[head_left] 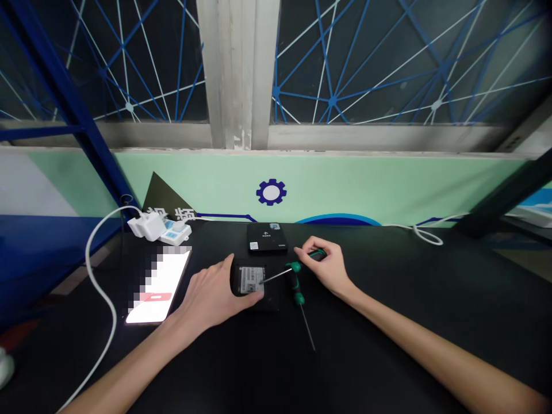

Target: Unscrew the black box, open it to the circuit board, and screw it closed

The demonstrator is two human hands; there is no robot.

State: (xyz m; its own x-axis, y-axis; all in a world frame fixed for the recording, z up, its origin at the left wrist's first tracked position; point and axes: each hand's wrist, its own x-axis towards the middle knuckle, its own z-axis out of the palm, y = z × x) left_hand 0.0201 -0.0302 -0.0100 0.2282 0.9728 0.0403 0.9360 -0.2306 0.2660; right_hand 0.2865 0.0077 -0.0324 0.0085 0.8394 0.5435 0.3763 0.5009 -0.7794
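Note:
My left hand [215, 293] holds a flat black device [271, 300] down on the table. Its fingers lie along the far left side and the thumb reaches over the near part. A white printed label [250, 279] faces up on the device. In my right hand [328, 264] is a screwdriver [318, 255] with a green and black handle, pinched between thumb and fingers. Its thin shaft slants left, with the tip at the label's right edge. A second green and black screwdriver [295, 284] lies between the hands, its shaft pointing towards me.
Behind the device sits a black square box [266, 237] with small stickers. A phone [157, 287] with a lit screen lies at the left, near a white power strip [175, 232] with a plugged-in charger [149, 225]. A white cable [106, 296] curves along the left side.

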